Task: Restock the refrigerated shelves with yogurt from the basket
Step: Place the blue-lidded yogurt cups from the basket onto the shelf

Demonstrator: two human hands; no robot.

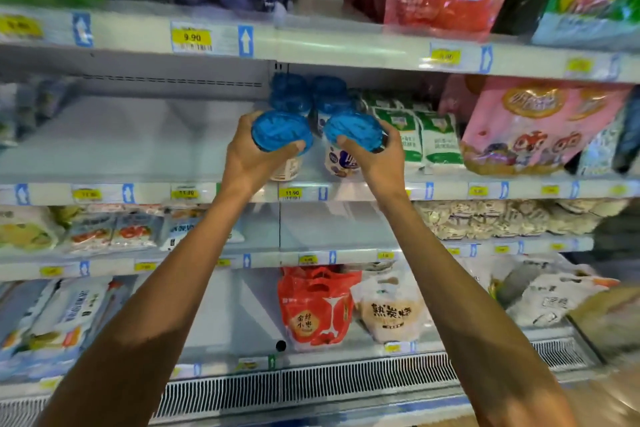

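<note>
The left hand (247, 156) gripped one blue-lidded yogurt cup (282, 132) and the right hand (377, 158) another (353, 133), side by side at the shelf's (104, 149) near edge, before two farther cups (308, 94).

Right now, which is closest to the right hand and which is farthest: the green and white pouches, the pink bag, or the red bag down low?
From the right hand:
1. Green and white pouches: same shelf, just to its right.
2. Pink bag: same shelf, farther right.
3. Red bag: two shelves below, the farthest.
</note>
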